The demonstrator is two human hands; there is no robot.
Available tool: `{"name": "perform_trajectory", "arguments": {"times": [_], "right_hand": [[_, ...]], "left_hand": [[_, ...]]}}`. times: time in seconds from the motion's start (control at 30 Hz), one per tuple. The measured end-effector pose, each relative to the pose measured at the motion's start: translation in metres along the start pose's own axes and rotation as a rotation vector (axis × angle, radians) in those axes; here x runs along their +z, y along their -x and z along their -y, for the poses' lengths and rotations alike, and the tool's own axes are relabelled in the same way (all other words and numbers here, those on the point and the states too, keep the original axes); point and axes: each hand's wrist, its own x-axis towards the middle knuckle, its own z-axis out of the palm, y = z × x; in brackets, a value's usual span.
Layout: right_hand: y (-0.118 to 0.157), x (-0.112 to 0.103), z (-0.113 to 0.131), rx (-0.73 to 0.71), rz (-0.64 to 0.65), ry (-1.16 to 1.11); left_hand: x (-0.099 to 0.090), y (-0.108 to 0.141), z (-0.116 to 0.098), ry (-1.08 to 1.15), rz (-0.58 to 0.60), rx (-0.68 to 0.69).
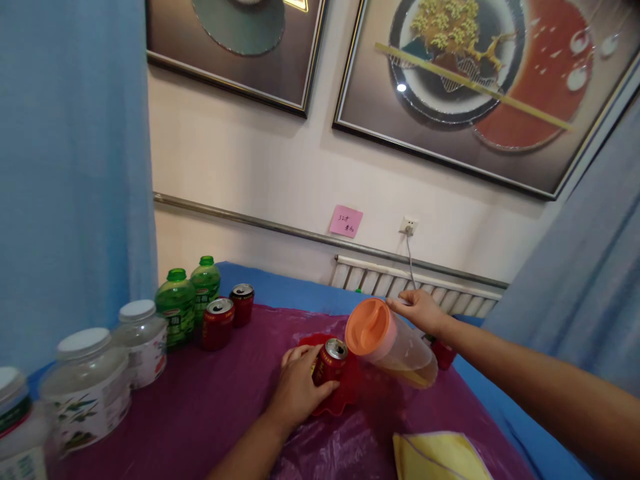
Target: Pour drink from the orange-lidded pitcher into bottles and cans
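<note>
My left hand (299, 385) is wrapped round a red drink can (332, 365) with an opened top. Beneath the can lies a red dish (336, 402) with a wavy rim, partly covered by my hand and the can. To the right, my right hand (419, 311) grips a clear plastic pitcher (406, 353) by its handle side; the handle itself is mostly hidden. Tilted over to the left, the pitcher has an orange lid (369, 327) close to the can's top. Some yellowish liquid sits low in the pitcher. I cannot make out any stream between pitcher and can.
On the left stand two red cans (218, 327), two green bottles (175, 310) and several white-lidded jars (86, 390). A folded yellow cloth (443, 457) lies at the front on the purple sheet (240, 400). Another red object (444, 355) is partly hidden behind the pitcher. A radiator (370, 277) lines the wall.
</note>
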Motion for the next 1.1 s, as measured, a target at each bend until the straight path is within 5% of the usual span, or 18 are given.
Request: {"name": "perform_trajectory", "arguments": {"times": [1.1], "right_hand": [[0.0024,-0.0006,0.0034,0.003,-0.001,-0.01]], "left_hand": [[0.0003,0.0004,0.0,-0.008,0.0,0.001]]}}
